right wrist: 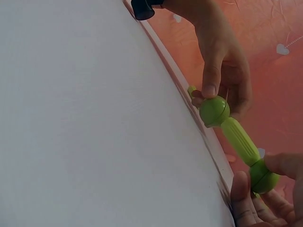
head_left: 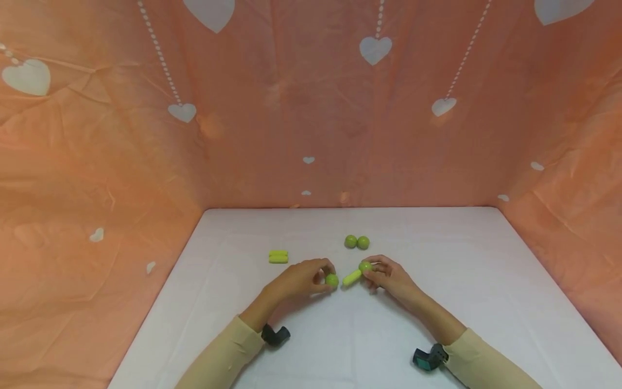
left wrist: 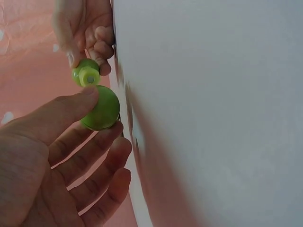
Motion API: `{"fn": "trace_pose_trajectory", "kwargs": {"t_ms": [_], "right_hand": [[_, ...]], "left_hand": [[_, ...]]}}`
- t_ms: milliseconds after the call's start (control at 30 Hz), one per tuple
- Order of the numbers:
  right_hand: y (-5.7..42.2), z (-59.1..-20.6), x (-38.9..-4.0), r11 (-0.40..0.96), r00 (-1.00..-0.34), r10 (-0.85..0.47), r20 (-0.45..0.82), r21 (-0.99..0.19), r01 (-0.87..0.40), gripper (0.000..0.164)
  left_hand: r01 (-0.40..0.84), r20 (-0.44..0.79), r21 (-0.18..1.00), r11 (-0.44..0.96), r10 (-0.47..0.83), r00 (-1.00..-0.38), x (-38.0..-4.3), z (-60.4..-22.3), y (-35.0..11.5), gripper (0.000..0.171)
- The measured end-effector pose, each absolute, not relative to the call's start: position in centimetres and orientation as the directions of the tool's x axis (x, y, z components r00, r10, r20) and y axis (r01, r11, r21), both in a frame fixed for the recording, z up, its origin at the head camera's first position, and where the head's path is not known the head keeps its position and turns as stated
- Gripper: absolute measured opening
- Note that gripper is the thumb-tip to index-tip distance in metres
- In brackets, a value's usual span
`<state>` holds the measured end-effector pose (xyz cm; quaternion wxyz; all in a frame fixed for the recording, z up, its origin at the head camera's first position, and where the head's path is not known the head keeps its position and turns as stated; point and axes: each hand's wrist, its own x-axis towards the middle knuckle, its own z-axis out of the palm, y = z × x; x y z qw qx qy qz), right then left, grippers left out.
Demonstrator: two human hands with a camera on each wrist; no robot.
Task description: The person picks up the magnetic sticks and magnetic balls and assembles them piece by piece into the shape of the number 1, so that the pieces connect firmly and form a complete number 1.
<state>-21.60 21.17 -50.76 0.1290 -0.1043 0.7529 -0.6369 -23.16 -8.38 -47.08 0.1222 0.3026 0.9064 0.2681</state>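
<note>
Near the middle of the table, my left hand (head_left: 303, 278) pinches a green ball (head_left: 332, 280) between thumb and fingers. In the left wrist view that ball (left wrist: 105, 109) sits at the thumb tip, the other fingers spread behind it. Facing it, my right hand (head_left: 392, 278) pinches a second green ball (head_left: 365, 267). A ribbed yellow-green rod (right wrist: 240, 142) sticks out from this second ball (right wrist: 263, 176) toward the left hand's ball. The head view shows a narrow gap between the rod's free end and the left ball. A small grey spot marks that rod end (left wrist: 91, 79).
Two more green balls (head_left: 351, 241) lie side by side on the white table (head_left: 437, 237), beyond the hands. Two yellow-green rods (head_left: 278, 259) lie together to the left. Orange cloth (head_left: 320, 119) with pale hearts surrounds the back and sides. Each wrist wears a dark device (head_left: 430, 357).
</note>
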Motion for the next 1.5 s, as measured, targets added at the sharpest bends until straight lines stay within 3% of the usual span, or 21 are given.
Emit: {"fn": "trace_pose_trajectory", "kwargs": {"t_ms": [600, 1500], "right_hand": [[21.09, -50.69, -21.49, 0.110, -0.950, -0.304, -0.073, -0.993, 0.041, 0.045], [21.01, -50.69, -21.53, 0.142, -0.948, -0.310, -0.068, -0.990, 0.024, 0.044]], "left_hand": [[0.514, -0.045, 0.578, 0.634, 0.653, -0.756, -22.83, -46.97, -7.65, 0.029], [0.488, -0.034, 0.577, 0.655, 0.616, -0.787, -23.18, -46.80, -8.46, 0.034]]}}
